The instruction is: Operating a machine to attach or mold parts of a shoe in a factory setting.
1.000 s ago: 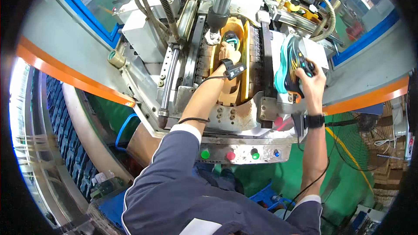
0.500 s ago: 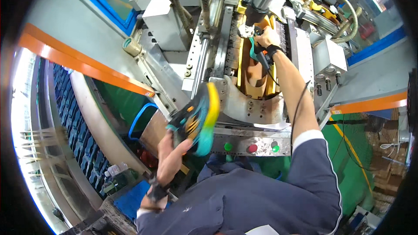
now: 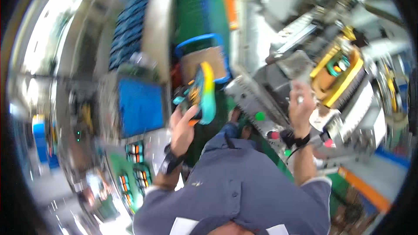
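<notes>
My left hand [image 3: 182, 134] grips a sneaker [image 3: 206, 98] by one end. Its sole is yellow at the top and teal lower down, and the upper is dark with orange laces. My right hand [image 3: 301, 106] is raised in front of the machine, blurred, its fingers loosely apart with no held thing visible. Just beyond it, a teal and dark shoe [image 3: 337, 66] lies in the machine's yellow-sided cradle [image 3: 324, 80].
A front panel with green and red buttons [image 3: 260, 116] is near my right forearm. A blue-framed cart [image 3: 222, 63] stands ahead, left of the machine. A blue-topped table [image 3: 141, 109] and several shoes [image 3: 141, 178] on a green surface are to my left. An orange rail [image 3: 365, 187] runs at right.
My view and body have turned left, so the machine now appears farther right. My right hand has let go of the shoe in the cradle and drawn back. My left hand keeps its sneaker.
</notes>
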`<state>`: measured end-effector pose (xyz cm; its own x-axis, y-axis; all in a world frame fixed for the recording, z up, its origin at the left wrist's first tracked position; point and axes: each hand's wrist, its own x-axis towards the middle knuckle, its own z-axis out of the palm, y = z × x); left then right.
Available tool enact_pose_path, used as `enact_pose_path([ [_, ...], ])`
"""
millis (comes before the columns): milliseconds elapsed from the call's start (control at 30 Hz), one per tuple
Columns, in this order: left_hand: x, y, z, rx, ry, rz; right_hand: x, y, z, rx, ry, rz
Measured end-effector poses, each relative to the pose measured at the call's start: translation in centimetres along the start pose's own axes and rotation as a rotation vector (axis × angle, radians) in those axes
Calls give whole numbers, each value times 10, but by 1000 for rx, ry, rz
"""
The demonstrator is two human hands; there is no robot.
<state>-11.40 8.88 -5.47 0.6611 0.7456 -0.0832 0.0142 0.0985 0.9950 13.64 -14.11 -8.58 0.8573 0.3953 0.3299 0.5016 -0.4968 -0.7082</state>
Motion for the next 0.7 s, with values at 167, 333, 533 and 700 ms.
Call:
enact_pose_path([
  [167, -40, -25, -10, -357, 193, -228, -88, 40, 123, 34, -305, -171],
  [333, -103, -36, -41, -233, 432, -243, -100, 76, 171, -273, -424, -245],
  [533, -173, -106, -109, -244, 726, -270, -83, 86, 170, -202, -425, -324],
  [700, -232, -100, -178, -470, 1051, -232, -13, -26, 179, 157, -318, -296],
])
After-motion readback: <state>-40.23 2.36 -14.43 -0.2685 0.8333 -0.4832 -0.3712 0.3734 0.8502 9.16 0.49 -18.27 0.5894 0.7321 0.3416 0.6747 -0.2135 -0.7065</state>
